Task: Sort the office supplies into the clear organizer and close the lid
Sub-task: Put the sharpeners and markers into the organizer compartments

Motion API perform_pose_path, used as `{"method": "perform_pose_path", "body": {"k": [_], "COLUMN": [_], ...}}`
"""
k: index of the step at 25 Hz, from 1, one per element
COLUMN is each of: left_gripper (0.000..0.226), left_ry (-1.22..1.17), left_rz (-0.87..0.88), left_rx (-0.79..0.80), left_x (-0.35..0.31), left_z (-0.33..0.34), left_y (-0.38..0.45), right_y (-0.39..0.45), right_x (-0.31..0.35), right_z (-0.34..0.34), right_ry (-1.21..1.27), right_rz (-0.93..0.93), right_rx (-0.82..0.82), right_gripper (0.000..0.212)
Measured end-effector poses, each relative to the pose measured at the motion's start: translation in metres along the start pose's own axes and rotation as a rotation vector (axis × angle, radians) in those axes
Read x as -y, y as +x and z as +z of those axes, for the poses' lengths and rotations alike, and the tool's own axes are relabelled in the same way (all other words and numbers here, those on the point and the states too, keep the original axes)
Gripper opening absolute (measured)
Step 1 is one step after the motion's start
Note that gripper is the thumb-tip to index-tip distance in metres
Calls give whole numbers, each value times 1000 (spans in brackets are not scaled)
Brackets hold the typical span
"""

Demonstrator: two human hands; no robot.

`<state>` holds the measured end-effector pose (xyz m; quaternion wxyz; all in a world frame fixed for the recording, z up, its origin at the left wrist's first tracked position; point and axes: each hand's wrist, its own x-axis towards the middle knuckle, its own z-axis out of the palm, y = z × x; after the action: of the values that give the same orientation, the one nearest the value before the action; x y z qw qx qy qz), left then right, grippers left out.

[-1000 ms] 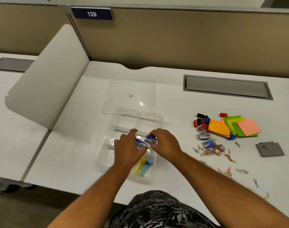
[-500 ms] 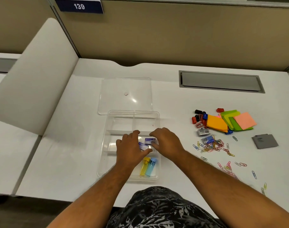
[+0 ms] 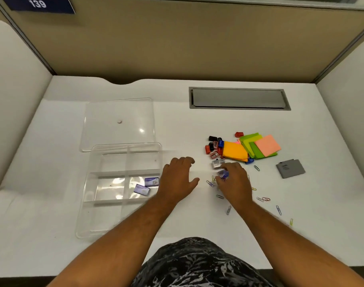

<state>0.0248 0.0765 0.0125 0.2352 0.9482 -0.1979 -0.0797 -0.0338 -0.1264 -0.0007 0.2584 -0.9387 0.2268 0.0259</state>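
The clear organizer (image 3: pixel 111 162) sits on the white desk at the left, and its flat clear lid (image 3: pixel 119 123) lies behind it. Two small blue boxes (image 3: pixel 151 181) (image 3: pixel 141 189) lie in its middle right compartment. My left hand (image 3: pixel 177 179) rests with fingers spread on the desk just right of the organizer, holding nothing. Among the paper clips (image 3: pixel 210 183), my right hand (image 3: pixel 234 183) pinches a third small blue box (image 3: pixel 223 174). My left forearm hides the organizer's near right compartment.
Behind my right hand lie a small grey box (image 3: pixel 217 163), several red, black and blue sharpeners (image 3: pixel 214 147), and orange (image 3: pixel 235 152), green and pink sticky notes (image 3: pixel 267 145). A grey pad (image 3: pixel 290 168) lies farther right. Loose clips (image 3: pixel 278 209) scatter toward the front edge. A grey cable hatch (image 3: pixel 238 98) is at the back.
Both hands left the organizer and moved right. The two blue boxes they held now lie in the compartment. My right hand has taken hold of another blue box by the clips.
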Motion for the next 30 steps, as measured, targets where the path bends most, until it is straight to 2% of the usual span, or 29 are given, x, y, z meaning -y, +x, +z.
{"method": "perform_pose_path", "body": {"k": [3,6,10,15,17,20,23,26,30], "left_gripper": [53,51,30,35,35,31,27,32,28], "left_ry": [-19,5,61,80,47,17,22,8,88], "left_rz": [38,14,-64,-94,-133,-182,-256,-348,-317], "left_rx": [80,88,38,-59,-116,-252,-300,-199,-20], "left_x": [-38,-63,-78,-70,-60,-35,15,72,116], "left_z": [36,68,85,66,44,7,-30,-57,-73], "left_y": [33,58,78,63,45,9,-32,-66,-86], "right_y": [18,30,44,47,44,31,11,-9,-30], "right_x": [-30,-43,-47,-55,-54,-36,10,71,128], "right_z": [-13,-12,-7,-3,-6,-10,-6,13,45], "right_ry": [-70,-126,-158,-203,-157,38,148,173,46], "right_rz": [50,-43,-100,-166,-163,-167,-310,-433,-547], "right_rx": [54,95,144,151,138,98,79,141,235], "right_gripper": [52,46,44,29,31,34,26,26,26]}}
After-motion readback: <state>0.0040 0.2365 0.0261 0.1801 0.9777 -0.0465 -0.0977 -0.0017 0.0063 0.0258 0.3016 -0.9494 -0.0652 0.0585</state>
